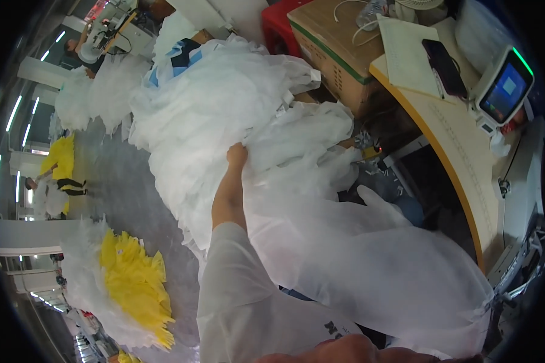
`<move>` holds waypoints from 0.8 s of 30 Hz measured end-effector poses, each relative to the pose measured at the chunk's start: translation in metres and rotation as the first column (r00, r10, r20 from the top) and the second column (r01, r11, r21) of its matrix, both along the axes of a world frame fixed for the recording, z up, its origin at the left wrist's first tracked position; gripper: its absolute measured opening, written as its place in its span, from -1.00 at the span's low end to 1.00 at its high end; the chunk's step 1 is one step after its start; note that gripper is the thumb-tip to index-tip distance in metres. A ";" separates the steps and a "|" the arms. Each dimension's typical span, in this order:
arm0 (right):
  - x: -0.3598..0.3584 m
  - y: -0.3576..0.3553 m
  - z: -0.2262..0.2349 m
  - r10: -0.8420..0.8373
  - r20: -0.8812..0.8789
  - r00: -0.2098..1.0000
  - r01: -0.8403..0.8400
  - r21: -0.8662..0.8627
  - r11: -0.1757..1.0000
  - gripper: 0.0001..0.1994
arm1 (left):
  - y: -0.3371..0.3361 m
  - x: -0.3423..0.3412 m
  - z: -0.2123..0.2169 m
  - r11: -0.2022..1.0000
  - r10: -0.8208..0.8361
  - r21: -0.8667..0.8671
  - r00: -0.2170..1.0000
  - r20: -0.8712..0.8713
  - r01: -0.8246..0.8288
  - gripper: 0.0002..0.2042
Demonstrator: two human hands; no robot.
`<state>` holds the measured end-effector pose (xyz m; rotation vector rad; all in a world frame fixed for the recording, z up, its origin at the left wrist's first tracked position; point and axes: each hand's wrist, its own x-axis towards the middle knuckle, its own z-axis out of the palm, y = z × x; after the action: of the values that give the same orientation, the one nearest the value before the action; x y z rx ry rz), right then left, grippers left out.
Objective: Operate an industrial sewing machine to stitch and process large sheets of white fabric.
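The heaped white fabric [236, 103] looks thin, matt, probably non-woven; the table [460, 151] is smooth wood.

Big heap of white non-woven fabric pieces [224, 103] blocking centre; wooden worktable with orange edge [460, 151] hemming right; grey floor strip [133, 199] lying open left, beside yellow-and-white fabric pile [133, 284].

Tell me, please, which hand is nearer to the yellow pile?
Left. The left hand grips the white fabric heap, right of the yellow pile; the right hand is farther away at the lower edge.
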<state>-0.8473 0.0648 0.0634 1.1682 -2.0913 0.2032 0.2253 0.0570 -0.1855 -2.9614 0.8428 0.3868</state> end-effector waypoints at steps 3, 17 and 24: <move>0.080 0.051 0.013 0.585 0.058 0.809 -0.582 -0.061 0.811 -0.45 | 0.034 -0.082 -0.027 0.966 -0.249 -0.025 0.952 0.178 0.257 -0.74; 0.118 0.056 -0.033 0.408 0.875 0.260 -0.748 -0.085 0.658 -0.40 | -0.046 -0.129 0.050 0.782 -0.400 -0.359 0.852 0.338 0.509 -0.61; 0.201 0.024 -0.008 0.221 0.961 -0.168 -0.731 -0.272 0.625 -0.42 | -0.018 -0.222 0.150 0.604 -0.393 -0.698 0.906 0.160 0.385 -0.87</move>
<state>-0.6459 0.0886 0.0555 2.7303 -2.5775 1.4735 0.0033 0.0392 -0.0358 -3.2346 2.0118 0.0267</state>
